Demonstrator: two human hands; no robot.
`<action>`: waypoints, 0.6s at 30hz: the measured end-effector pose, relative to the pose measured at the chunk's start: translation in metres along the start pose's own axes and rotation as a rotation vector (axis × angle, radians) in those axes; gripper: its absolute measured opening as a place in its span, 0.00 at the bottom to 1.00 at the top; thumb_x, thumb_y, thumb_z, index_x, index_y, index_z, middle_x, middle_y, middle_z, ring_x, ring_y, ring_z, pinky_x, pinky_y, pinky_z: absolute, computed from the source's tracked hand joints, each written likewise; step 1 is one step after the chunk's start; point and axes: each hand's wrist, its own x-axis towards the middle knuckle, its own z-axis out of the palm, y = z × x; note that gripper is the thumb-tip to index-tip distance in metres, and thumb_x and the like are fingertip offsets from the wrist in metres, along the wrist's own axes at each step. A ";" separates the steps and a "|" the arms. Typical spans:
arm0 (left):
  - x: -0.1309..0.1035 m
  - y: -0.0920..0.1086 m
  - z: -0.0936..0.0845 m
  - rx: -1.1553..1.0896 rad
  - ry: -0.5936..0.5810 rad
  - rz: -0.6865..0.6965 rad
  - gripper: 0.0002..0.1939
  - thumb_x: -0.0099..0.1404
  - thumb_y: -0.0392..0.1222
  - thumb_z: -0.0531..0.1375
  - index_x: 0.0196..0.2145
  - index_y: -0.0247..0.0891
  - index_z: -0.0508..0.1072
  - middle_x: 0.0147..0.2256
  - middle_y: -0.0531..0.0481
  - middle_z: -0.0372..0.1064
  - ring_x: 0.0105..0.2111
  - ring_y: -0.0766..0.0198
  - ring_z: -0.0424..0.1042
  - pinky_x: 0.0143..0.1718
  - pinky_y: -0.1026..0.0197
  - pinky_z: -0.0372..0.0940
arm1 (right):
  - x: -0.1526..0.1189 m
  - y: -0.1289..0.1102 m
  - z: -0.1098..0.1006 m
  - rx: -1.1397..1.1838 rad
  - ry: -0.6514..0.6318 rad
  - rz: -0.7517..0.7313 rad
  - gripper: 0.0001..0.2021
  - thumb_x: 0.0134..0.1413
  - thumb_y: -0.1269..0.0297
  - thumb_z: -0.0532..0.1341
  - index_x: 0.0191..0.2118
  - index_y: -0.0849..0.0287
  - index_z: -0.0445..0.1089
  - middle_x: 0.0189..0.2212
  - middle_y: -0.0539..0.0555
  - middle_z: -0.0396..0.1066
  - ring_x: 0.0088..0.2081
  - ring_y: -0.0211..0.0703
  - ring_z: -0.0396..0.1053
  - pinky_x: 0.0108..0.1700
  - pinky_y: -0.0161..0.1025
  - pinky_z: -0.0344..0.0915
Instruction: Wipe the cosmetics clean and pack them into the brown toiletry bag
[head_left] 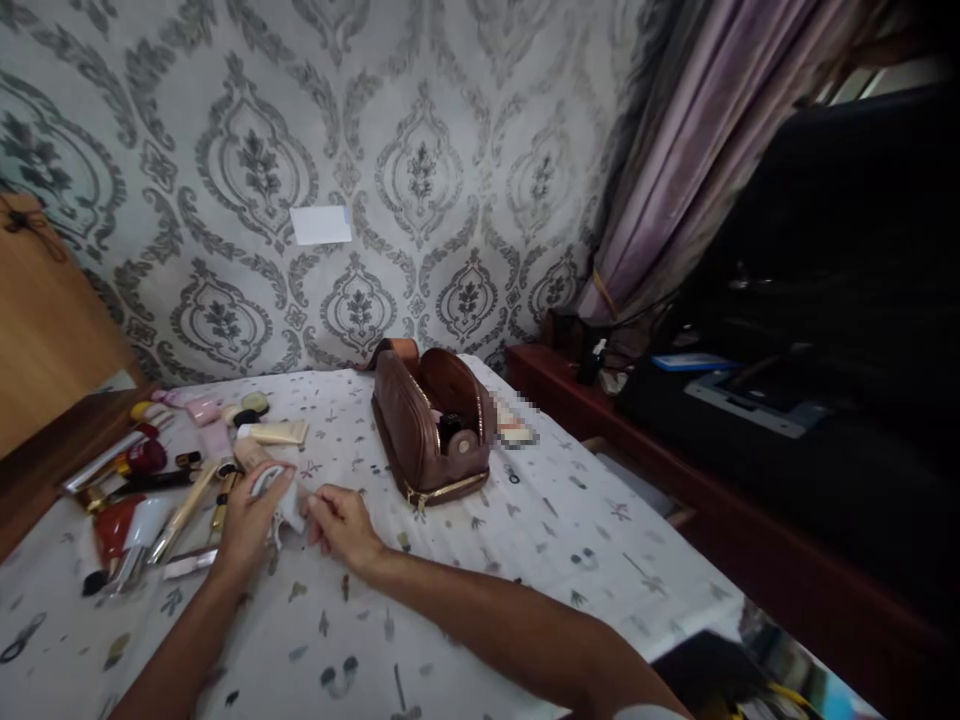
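Observation:
My left hand [251, 515] is closed around a crumpled white cloth or tissue [289, 500], held a little above the table. Just to its right, my right hand [346, 525] has its fingers curled together close against the white cloth. Whether a small thing sits in those fingertips is hidden. Behind the hands lies a cream squeeze tube [279, 432]. A brown zip bag [409, 430] stands open to the right, with a few small dark items [451, 425] inside it.
Left of my hands, cosmetics lie spread out: a dark red bottle [146, 457], an orange-red tube [114, 525], brushes and several others. A patterned white cloth [420, 620] covers the table. A wooden panel [56, 340] rises at left; a dark red ledge [675, 500] runs along the right.

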 end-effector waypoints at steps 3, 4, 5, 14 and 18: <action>0.000 0.002 0.000 0.015 -0.004 0.028 0.19 0.50 0.54 0.67 0.32 0.36 0.75 0.26 0.54 0.70 0.25 0.65 0.66 0.26 0.65 0.61 | 0.000 -0.003 0.000 -0.016 0.011 0.001 0.17 0.61 0.51 0.55 0.29 0.58 0.64 0.15 0.43 0.61 0.12 0.29 0.53 0.15 0.28 0.52; 0.000 0.003 0.000 0.021 -0.011 0.051 0.18 0.51 0.54 0.67 0.32 0.36 0.75 0.25 0.54 0.69 0.26 0.65 0.66 0.27 0.65 0.61 | 0.000 -0.004 0.000 -0.020 0.016 -0.001 0.16 0.61 0.51 0.55 0.29 0.58 0.65 0.15 0.43 0.61 0.12 0.30 0.53 0.15 0.28 0.52; 0.000 0.005 0.001 0.025 -0.015 0.074 0.17 0.52 0.53 0.67 0.31 0.37 0.75 0.25 0.54 0.68 0.26 0.65 0.65 0.27 0.65 0.61 | 0.001 -0.004 0.000 -0.024 0.019 -0.002 0.16 0.61 0.51 0.55 0.29 0.58 0.65 0.14 0.43 0.62 0.12 0.30 0.54 0.15 0.28 0.52; -0.003 0.010 0.010 0.052 -0.036 0.138 0.11 0.52 0.48 0.63 0.27 0.38 0.72 0.24 0.54 0.66 0.27 0.65 0.65 0.31 0.64 0.61 | 0.005 0.003 -0.004 0.005 0.018 -0.042 0.21 0.55 0.43 0.56 0.30 0.59 0.66 0.14 0.44 0.61 0.14 0.32 0.54 0.17 0.31 0.50; -0.003 0.012 0.010 0.072 -0.036 0.162 0.10 0.54 0.48 0.61 0.26 0.38 0.72 0.24 0.55 0.65 0.27 0.65 0.65 0.31 0.64 0.61 | 0.006 0.001 -0.006 0.002 -0.012 -0.052 0.22 0.54 0.42 0.57 0.32 0.60 0.67 0.15 0.45 0.62 0.15 0.33 0.55 0.18 0.32 0.50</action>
